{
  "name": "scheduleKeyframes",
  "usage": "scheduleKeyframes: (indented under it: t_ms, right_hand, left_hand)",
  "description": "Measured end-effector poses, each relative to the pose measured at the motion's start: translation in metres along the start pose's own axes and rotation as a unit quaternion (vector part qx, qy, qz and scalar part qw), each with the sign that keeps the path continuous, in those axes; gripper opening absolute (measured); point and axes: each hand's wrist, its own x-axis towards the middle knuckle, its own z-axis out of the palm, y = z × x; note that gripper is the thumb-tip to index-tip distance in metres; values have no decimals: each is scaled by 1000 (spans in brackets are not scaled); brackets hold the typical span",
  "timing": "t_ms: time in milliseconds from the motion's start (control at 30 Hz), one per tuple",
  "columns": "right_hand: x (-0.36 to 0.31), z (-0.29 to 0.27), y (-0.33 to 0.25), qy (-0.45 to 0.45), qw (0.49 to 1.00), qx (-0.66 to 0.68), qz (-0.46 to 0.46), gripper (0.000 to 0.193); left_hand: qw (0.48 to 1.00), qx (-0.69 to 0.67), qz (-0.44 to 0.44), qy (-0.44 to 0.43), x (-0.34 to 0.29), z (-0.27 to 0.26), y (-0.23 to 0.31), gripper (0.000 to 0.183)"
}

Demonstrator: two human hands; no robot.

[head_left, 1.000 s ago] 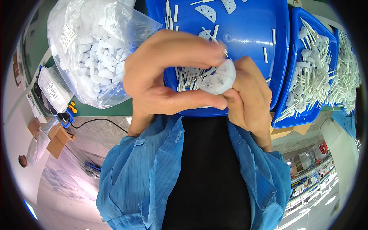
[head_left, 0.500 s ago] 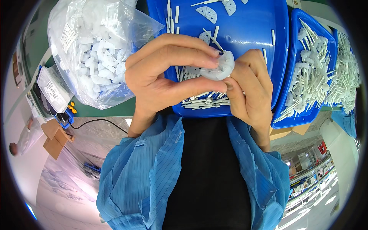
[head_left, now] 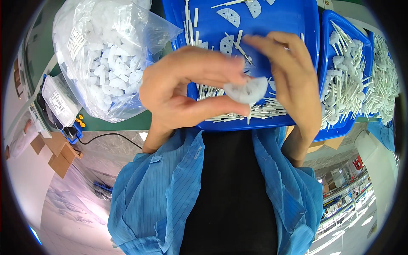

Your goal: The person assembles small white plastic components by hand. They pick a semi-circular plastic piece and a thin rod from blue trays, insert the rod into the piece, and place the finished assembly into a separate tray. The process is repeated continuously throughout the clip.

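Observation:
Between thumb and fingers, my left hand (head_left: 182,85) grips a translucent white half-round plastic part (head_left: 248,91). A short white tip shows just below my left thumb; I cannot make out whether it belongs to the part. My right hand (head_left: 293,76) is apart from the part, to its right, with fingers spread, bent and slightly blurred, and nothing visible in them. Both hands are over a large blue tray (head_left: 272,23). In it lie thin white sticks (head_left: 272,109) along the near side and a few flat half-round pieces with holes (head_left: 229,18) farther back.
On the left stands a clear plastic bag (head_left: 114,63) full of white half-round parts. A smaller blue tray (head_left: 340,134) at the right holds parts with sticks attached, and another heap (head_left: 384,80) lies beyond. A white labelled box (head_left: 59,97) sits at the far left.
My right hand has let go of the half-round part and moved up and to the right, its fingers opening. The part, still in my left hand, has shifted slightly right and down.

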Motion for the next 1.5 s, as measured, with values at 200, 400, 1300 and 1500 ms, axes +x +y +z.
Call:
scheduleKeyframes:
  t_ms: [200,400,1300,1500]
  right_hand:
    - [-17,12,-9,-1,984,-170,-60,21]
    - [-34,9,-24,53,978,140,148,22]
    - [-24,7,-63,43,980,177,79,6]
    - [-23,10,-61,66,980,168,78,10]
  left_hand:
    - [982,-79,-140,96,2,5,4,27]
    - [975,-94,-152,132,2,4,0,24]
    - [994,-94,-22,52,0,4,-5,25]
    - [988,-145,11,46,3,8,-12,22]
